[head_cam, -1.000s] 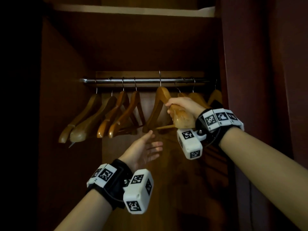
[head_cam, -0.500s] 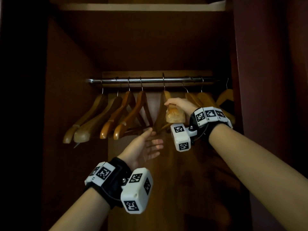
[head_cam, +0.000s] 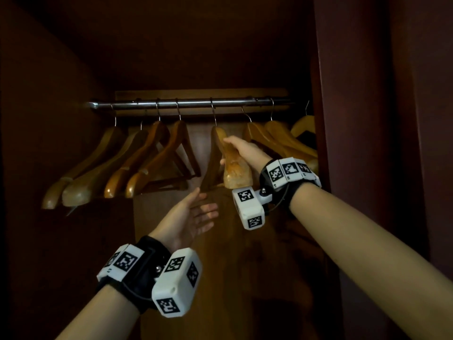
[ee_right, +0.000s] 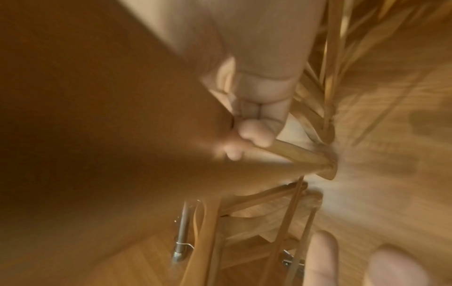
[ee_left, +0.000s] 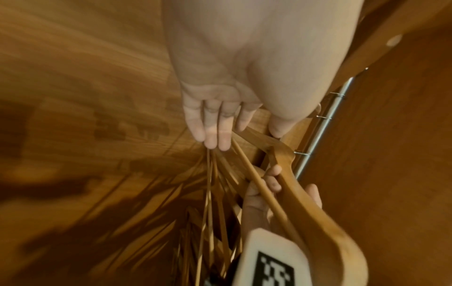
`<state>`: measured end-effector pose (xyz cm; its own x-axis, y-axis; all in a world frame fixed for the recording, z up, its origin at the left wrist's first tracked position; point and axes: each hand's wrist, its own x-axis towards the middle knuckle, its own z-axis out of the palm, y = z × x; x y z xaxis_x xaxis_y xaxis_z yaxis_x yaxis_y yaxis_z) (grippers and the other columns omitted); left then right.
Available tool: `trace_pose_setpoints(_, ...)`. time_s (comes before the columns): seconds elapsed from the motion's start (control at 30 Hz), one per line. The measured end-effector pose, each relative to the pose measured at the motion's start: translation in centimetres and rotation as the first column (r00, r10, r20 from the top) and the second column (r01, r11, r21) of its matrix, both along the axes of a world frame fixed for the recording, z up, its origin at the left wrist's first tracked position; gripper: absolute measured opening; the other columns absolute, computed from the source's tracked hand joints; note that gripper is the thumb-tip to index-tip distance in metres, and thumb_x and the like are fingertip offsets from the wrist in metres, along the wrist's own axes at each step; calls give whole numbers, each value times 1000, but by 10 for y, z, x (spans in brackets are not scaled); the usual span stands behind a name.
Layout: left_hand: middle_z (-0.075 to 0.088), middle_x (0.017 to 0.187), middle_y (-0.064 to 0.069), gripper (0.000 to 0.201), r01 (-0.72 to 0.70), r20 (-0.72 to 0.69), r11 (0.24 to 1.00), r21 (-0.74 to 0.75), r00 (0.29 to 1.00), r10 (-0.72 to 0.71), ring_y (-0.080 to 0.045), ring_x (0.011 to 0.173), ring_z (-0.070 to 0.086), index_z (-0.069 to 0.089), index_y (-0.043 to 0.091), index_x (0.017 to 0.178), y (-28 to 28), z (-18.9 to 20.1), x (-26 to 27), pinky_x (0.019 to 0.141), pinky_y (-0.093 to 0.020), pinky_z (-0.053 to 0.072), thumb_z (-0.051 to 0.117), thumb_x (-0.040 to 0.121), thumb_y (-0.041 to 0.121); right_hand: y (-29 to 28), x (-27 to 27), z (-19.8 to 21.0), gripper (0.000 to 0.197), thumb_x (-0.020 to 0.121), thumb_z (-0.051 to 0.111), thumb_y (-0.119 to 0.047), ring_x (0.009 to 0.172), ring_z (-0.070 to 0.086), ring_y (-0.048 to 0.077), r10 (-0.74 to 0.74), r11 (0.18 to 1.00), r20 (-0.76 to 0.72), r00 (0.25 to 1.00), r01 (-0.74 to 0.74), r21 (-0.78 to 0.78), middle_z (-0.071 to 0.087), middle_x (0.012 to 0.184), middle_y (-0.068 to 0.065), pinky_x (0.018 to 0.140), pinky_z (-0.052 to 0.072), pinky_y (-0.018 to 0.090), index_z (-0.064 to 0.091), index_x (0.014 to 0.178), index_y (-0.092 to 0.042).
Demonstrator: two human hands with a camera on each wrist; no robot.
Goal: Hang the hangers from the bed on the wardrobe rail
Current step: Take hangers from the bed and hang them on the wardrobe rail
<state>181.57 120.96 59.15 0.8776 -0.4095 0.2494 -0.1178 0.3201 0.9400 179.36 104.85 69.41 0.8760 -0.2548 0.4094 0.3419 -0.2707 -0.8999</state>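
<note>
While the right hand (head_cam: pixel 241 153) keeps its fingers curled over the shoulder of the glossy honey-brown wooden hanger (head_cam: pixel 230 165), that hanger has swung round from where it was a second ago: then it showed its broad face, now it hangs nearly end-on, its thin wire hook (head_cam: pixel 213 114) sitting over the chromed steel wardrobe rail (head_cam: pixel 191 104). That reads as a hanger hooked on and being squared up, not one in transit. From the left wrist camera the grip is plain, fingers (ee_left: pixel 271 180) wrapped under the wooden arm and thumb on the far side.

Below it, the left hand (head_cam: pixel 193 214) is spread, palm up, fingers straight, holding nothing; it has barely shifted, waiting just beneath the hanger's lower end without clearly touching it. It looks like a steadying guard.

Left of the gap hang four darker wooden hangers (head_cam: pixel 137 165); to the right, three paler wooden hangers (head_cam: pixel 282 141) crowd toward the reddish wardrobe side panel (head_cam: pixel 355 143). So this one fills the middle of the rail.

Judging by the hook's seat, what remains is to let go and fetch the next from the bed, which is out of view.
</note>
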Motion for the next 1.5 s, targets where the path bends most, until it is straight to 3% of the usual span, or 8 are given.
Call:
trace_pose_setpoints(0.13,65,93,-6,45,22,0,1000,-1,1000,-22,-18,87,62,50,15,129,-5,1,-6,71,-30,48,41,97,45,-5,-1,-7,52,89,55,-50,82,64,22,115,987,-18,993,-112,116,65,96,11,67,54,32,49,123,-11)
trace_pose_setpoints(0.23,66,95,-5,42,39,18,999,14,999,-39,-16,89,62,59,14,118,-7,0,-10,73,-28,47,39,98,45,-14,-3,-12,63,92,51,-52,65,59,20,136,983,-45,990,-129,130,62,86,13,56,47,28,37,135,-8)
trace_pose_setpoints(0.33,66,99,-6,38,53,21,999,2,998,-53,-17,92,61,62,16,103,-7,-2,-13,75,-28,46,32,100,41,-22,-8,-19,65,93,47,-54,59,56,19,118,990,-71,990,-112,90,62,94,17,50,43,26,36,137,-6)
trace_pose_setpoints(0.57,67,94,-7,32,59,-11,996,-63,998,-59,-19,89,63,55,13,117,-12,-16,-14,75,-29,47,35,101,32,-50,-21,-50,59,96,37,-56,54,56,18,202,979,-138,970,-201,17,63,89,17,48,44,25,48,126,-7)
trace_pose_setpoints(0.67,66,96,-8,37,72,-37,991,-113,996,-77,-20,89,62,54,12,120,-16,-26,-15,75,-30,47,37,99,38,-58,-27,-66,56,97,33,-55,53,56,17,243,970,-129,961,-243,16,63,81,14,48,43,24,51,122,-8)
trace_pose_setpoints(0.93,66,93,-6,37,44,-141,990,-135,988,-64,-19,88,62,60,13,109,-41,-76,-25,75,-29,46,39,99,41,-66,-34,-131,48,98,37,-48,48,54,15,318,927,-80,945,-292,235,63,67,8,47,42,24,60,104,-7)
trace_pose_setpoints(1.3,64,93,-2,26,238,-233,969,-73,940,-248,-14,88,61,60,15,102,-47,-131,-65,74,-27,45,40,99,32,-24,-85,-213,42,99,40,-46,51,52,13,177,923,-103,979,-129,362,58,68,5,51,40,24,60,104,-8)
trace_pose_setpoints(1.5,63,84,0,19,381,-243,920,-94,887,-393,-12,79,59,62,15,99,-42,-165,-105,74,-25,46,45,97,24,-3,-156,-253,27,99,47,-31,51,52,13,-96,909,-103,990,130,396,58,67,6,51,40,25,61,97,-8)
